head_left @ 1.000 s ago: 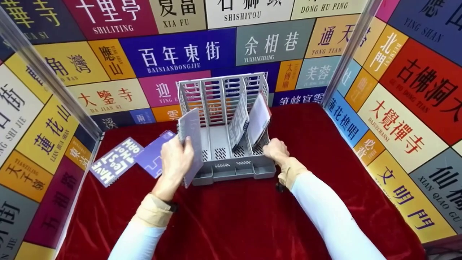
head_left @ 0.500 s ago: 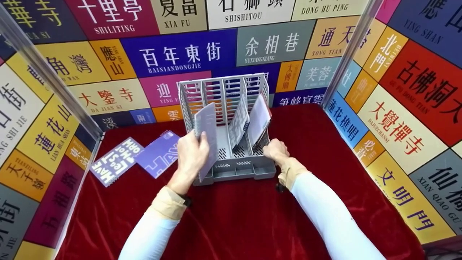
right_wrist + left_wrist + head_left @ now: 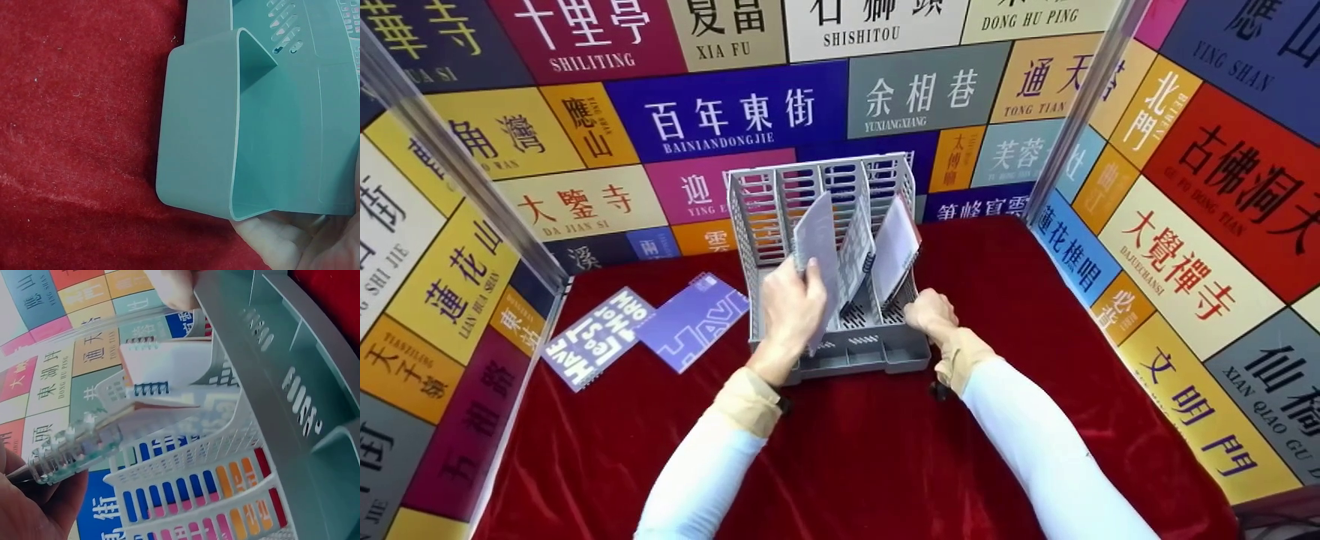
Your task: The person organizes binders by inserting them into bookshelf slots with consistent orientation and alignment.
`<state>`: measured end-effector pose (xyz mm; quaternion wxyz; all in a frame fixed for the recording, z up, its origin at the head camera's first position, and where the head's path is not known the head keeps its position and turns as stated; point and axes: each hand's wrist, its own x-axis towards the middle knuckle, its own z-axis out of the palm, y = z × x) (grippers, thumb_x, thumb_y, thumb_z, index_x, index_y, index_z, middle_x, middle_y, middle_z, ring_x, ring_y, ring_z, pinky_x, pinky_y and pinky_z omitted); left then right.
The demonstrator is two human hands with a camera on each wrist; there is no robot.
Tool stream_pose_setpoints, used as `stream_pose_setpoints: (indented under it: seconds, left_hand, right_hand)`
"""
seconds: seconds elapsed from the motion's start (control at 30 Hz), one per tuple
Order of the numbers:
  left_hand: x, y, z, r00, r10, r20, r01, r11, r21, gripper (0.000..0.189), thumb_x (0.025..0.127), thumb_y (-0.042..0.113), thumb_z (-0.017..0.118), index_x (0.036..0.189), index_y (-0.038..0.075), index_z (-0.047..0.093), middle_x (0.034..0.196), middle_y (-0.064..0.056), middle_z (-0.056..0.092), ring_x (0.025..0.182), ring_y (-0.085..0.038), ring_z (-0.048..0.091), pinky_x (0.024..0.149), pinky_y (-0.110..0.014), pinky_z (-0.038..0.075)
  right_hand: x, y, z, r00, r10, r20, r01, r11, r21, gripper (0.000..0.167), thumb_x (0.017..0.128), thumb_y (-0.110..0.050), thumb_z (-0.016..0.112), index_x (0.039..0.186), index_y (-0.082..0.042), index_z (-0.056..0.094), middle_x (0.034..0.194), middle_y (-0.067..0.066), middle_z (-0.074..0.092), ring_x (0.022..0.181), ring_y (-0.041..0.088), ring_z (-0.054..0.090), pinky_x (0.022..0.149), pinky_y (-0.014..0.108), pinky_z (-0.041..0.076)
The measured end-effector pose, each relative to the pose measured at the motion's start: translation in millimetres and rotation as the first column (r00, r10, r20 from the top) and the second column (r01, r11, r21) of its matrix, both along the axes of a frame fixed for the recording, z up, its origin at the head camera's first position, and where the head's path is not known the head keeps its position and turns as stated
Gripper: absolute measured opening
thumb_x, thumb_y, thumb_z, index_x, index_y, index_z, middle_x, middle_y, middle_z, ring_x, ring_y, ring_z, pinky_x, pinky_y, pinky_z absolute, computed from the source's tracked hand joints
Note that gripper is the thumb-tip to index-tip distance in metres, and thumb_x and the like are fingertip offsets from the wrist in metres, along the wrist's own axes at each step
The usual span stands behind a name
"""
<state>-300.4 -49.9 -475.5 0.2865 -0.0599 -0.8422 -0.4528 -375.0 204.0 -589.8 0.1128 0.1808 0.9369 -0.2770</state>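
Note:
A grey slotted file rack (image 3: 861, 352) with upright dividers stands on the cloth. My left hand (image 3: 793, 306) pinches a pale spiral notebook (image 3: 819, 236) upright, in front of the rack's middle slots. Its coil binding (image 3: 62, 450) faces the palm in the left wrist view, and its far edge reaches between dividers. My right hand (image 3: 931, 313) grips the rack's right front corner; in the right wrist view its fingers (image 3: 275, 239) lie against the wall beside the front tray. Two notebooks lean in the right-hand slots: a patterned one (image 3: 855, 262) and a white-paged one (image 3: 897, 251).
Left of the rack, a notebook with white lettering (image 3: 598, 337) and a purple notebook (image 3: 690, 322) lie flat, their edges meeting or overlapping. Red velvet cloth (image 3: 877, 450) covers the table. Panels with colourful printed signs (image 3: 727, 112) enclose the back and sides.
My left hand has carried the pale notebook rightward and a little away from me, from the rack's left end to its middle slots. The right hand keeps its grip on the corner.

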Motion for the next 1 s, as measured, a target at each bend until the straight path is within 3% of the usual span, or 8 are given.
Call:
stream_pose_setpoints:
  seconds: [0.1,0.33,0.6,0.73,0.87,1.0]
  left_hand:
    - [-7.3,10.0,-5.2,1.0,0.011,-0.026,-0.01,1.0,0.016,0.025,0.106,0.015,0.066,0.115,-0.005,0.08,0.106,-0.026,0.085,0.093,-0.044,0.084,0.083,-0.054,0.068]
    - [-21.6,27.4,-17.8,0.997,0.07,-0.041,-0.068,0.997,0.046,0.021,0.106,0.018,0.065,0.105,0.0,0.075,0.101,-0.022,0.082,0.093,-0.047,0.08,0.085,-0.059,0.063]
    - [-39.5,47.5,-26.6,0.994,0.075,-0.079,-0.072,0.997,0.034,0.018,0.107,0.016,0.062,0.099,0.001,0.07,0.095,-0.021,0.077,0.09,-0.046,0.078,0.083,-0.057,0.061]
    - [-45.7,54.2,-31.1,0.994,0.063,-0.088,-0.063,0.998,0.011,0.02,0.105,0.013,0.063,0.116,0.001,0.075,0.108,-0.019,0.082,0.1,-0.043,0.081,0.09,-0.055,0.064]
    - [-51.7,58.4,-38.7,0.995,0.048,-0.084,-0.051,0.998,-0.029,0.039,0.104,0.011,0.064,0.141,0.006,0.072,0.127,-0.016,0.082,0.117,-0.039,0.08,0.102,-0.051,0.064]
    - [-59.7,62.4,-47.3,0.997,0.031,-0.076,-0.035,0.998,-0.055,0.046,0.103,0.009,0.066,0.149,0.007,0.068,0.135,-0.015,0.08,0.125,-0.036,0.077,0.11,-0.049,0.061]
  right_hand:
    - [-0.9,0,-0.6,1.0,-0.008,0.0,0.008,1.0,0.004,0.035,0.102,-0.03,0.056,0.118,-0.006,0.076,0.136,0.023,0.077,0.122,0.043,0.076,0.095,0.057,0.064]
    - [-2.7,-1,-0.8,1.0,-0.005,0.006,0.005,1.0,0.009,0.034,0.102,-0.03,0.057,0.116,-0.006,0.076,0.133,0.022,0.077,0.118,0.043,0.076,0.089,0.056,0.065]
    - [-2.3,0,2.6,1.0,-0.013,-0.016,0.013,1.0,0.01,0.033,0.102,-0.03,0.057,0.117,-0.007,0.075,0.136,0.02,0.077,0.129,0.041,0.074,0.108,0.059,0.06]
    - [-1.2,-1,1.0,1.0,-0.012,-0.019,0.012,1.0,0.002,0.034,0.102,-0.03,0.057,0.118,-0.007,0.076,0.136,0.021,0.077,0.128,0.041,0.074,0.108,0.06,0.06]
    - [-0.5,-2,-1.3,1.0,-0.019,-0.016,0.019,1.0,0.003,0.036,0.103,-0.029,0.057,0.121,-0.007,0.077,0.138,0.02,0.076,0.13,0.042,0.073,0.109,0.059,0.06]
    - [-0.9,0,-2.6,0.999,-0.032,-0.019,0.032,0.999,0.006,0.037,0.102,-0.029,0.058,0.124,-0.007,0.077,0.141,0.02,0.076,0.133,0.041,0.072,0.111,0.059,0.059]
